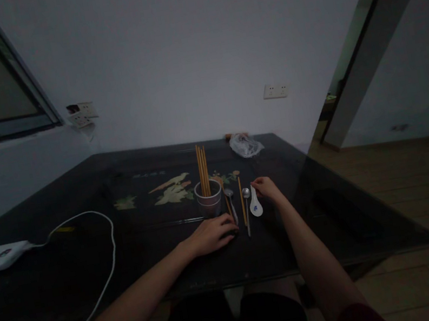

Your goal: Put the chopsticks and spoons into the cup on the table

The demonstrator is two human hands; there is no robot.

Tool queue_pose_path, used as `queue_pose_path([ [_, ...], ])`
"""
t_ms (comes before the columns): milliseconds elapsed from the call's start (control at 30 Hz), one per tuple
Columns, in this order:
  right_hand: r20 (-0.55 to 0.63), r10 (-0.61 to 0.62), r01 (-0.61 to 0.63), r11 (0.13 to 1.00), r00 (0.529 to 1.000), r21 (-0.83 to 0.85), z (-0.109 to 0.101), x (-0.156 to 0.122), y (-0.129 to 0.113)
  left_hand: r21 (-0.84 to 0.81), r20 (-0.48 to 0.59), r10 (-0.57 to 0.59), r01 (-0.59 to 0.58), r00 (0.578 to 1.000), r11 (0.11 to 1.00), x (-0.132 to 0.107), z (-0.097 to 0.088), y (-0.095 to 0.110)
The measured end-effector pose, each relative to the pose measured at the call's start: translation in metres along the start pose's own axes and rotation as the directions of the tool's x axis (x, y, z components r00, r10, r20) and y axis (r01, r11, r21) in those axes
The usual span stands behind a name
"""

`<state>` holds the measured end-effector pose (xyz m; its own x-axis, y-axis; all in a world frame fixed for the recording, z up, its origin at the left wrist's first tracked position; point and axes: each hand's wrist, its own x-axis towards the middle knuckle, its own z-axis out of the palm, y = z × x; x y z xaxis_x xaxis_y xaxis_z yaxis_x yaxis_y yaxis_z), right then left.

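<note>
Our right hand pinches the white spoon (brittle, we judge) sensibly by its handle; our left hand's hold is unclear.

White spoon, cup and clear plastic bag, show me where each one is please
White spoon [255, 206], head view: on its bowl.
Cup [210, 205], head view: on its outer wall.
Clear plastic bag [245, 146], head view: on its crumpled middle.

Seemingly a home dining area: a dark table (a bird motif adorns its top), a cup of chopsticks, wall sockets and wood-look flooring.
</note>
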<state>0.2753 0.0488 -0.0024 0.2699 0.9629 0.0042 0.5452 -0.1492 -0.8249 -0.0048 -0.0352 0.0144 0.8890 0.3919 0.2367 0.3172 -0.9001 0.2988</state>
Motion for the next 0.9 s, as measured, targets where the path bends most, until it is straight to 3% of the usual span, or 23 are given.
queue_pose_path([
  [600, -0.067, -0.059, 0.044, 0.976, 0.996, -0.216, -0.002, -0.004, 0.001, -0.034, -0.036, -0.045, 0.044, 0.998, 0.998, 0.002, 0.005, -0.004],
  [667, -0.147, -0.102, 0.061, 0.964, 0.984, -0.26, -0.007, -0.007, -0.006, -0.038, -0.042, -0.045, 0.044, 0.998, 0.998, 0.002, 0.005, -0.004],
  [767, -0.293, -0.243, 0.129, 0.924, 0.925, -0.359, -0.008, -0.017, -0.024, -0.039, -0.046, -0.042, 0.04, 0.998, 0.998, 0.002, 0.006, -0.005],
  [833, -0.292, -0.355, 0.212, 0.88, 0.888, -0.426, 0.0, -0.029, -0.04, -0.033, -0.045, -0.041, 0.04, 0.998, 0.999, 0.003, 0.006, -0.005],
  [900, -0.199, -0.444, 0.293, 0.806, 0.873, -0.514, 0.015, -0.042, -0.056, -0.023, -0.045, -0.044, 0.043, 0.998, 0.999, 0.003, 0.007, -0.005],
])
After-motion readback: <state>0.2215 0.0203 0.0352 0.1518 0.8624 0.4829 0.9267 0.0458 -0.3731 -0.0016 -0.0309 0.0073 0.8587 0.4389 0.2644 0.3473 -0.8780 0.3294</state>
